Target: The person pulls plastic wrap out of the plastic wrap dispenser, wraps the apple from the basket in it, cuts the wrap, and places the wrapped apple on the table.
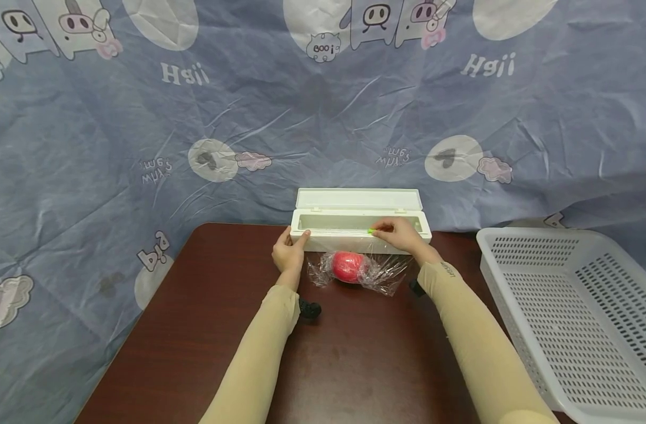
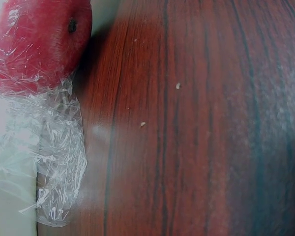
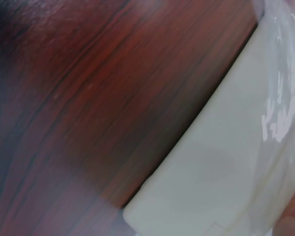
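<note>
A long white cling film box stands at the table's back edge, its lid raised. At its left end, my left hand grips the corner, thumb on the front rim. My right hand pinches a small bright green slider at the front rim, right of the middle. Just before the box lies a red apple in crumpled cling film; the left wrist view shows the apple's dark end. In the right wrist view, clear film hangs over the box's white face.
A white perforated plastic basket stands on the right, beside the dark wooden table. Behind the table hangs a blue-grey printed cloth. Black straps sit at the wrists below the beige sleeves.
</note>
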Action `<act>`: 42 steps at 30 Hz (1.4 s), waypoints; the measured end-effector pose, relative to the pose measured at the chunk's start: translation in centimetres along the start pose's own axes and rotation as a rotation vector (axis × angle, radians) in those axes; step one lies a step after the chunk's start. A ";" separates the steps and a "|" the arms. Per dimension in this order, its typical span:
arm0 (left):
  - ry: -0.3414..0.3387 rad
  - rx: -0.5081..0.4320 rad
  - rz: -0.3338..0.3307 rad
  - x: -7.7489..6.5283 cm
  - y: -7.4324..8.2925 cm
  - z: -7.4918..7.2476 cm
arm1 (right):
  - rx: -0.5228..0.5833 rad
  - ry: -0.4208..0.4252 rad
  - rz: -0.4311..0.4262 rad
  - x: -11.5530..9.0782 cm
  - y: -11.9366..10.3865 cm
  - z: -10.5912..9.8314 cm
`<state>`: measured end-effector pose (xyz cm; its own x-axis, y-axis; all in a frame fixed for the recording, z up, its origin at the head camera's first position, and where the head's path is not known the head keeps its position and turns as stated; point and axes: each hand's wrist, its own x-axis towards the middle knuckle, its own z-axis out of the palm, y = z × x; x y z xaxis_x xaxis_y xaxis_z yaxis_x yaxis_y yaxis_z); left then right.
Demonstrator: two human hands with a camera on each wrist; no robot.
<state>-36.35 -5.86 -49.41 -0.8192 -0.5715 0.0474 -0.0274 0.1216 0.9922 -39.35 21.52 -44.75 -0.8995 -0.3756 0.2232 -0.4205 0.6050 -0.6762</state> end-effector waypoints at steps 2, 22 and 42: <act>0.003 0.008 0.002 0.0 0.0 0.0 | 0.003 0.003 0.003 -0.1 0.2 -0.1; 0.003 0.001 0.007 -0.3 0.1 0.0 | -0.006 0.040 -0.044 -1.0 1.5 -1.3; -0.009 0.003 0.025 -0.1 -0.1 0.0 | -0.047 0.067 0.002 -2.2 2.8 -2.9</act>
<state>-36.21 -5.81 -49.47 -0.8250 -0.5605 0.0714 -0.0086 0.1388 0.9903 -38.86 26.05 -45.10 -0.9058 -0.3270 0.2695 -0.4220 0.6385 -0.6436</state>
